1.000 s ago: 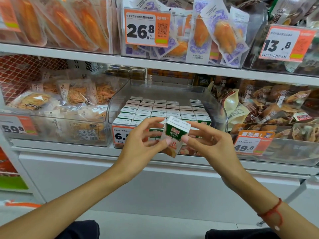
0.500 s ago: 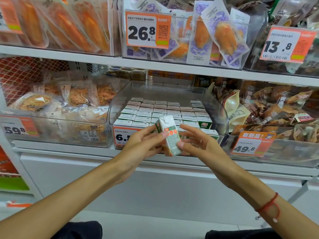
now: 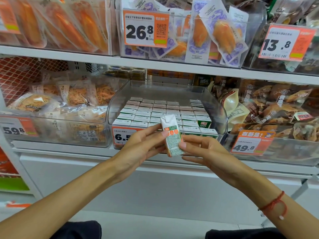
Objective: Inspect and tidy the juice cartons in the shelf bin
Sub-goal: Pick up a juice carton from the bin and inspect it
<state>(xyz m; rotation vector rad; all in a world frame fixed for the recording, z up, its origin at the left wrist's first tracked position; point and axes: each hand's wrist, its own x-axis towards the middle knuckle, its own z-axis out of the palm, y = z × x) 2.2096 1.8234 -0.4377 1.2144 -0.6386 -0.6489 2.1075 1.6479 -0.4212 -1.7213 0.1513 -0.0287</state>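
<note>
The white metal shelf (image 3: 155,63) ran wide across my view, crowded with crinkled plastic snack bags (image 3: 72,95) to the left and brown glossy packets (image 3: 276,107) to the right. Between them sat the clear, round-cornered plastic bin (image 3: 219,107), its floor packed with rows of small boxy juice cartons (image 3: 155,111), white tops up. An orange price tag (image 3: 120,135) on the bin's front was partly hidden behind my left hand (image 3: 139,145). That hand and my right hand (image 3: 205,150) pinched one carton (image 3: 171,135) between fingertips, upright and slightly tilted, in front of the bin, its printed paperboard side facing me. A red cord bracelet (image 3: 274,204) circled my right wrist.
</note>
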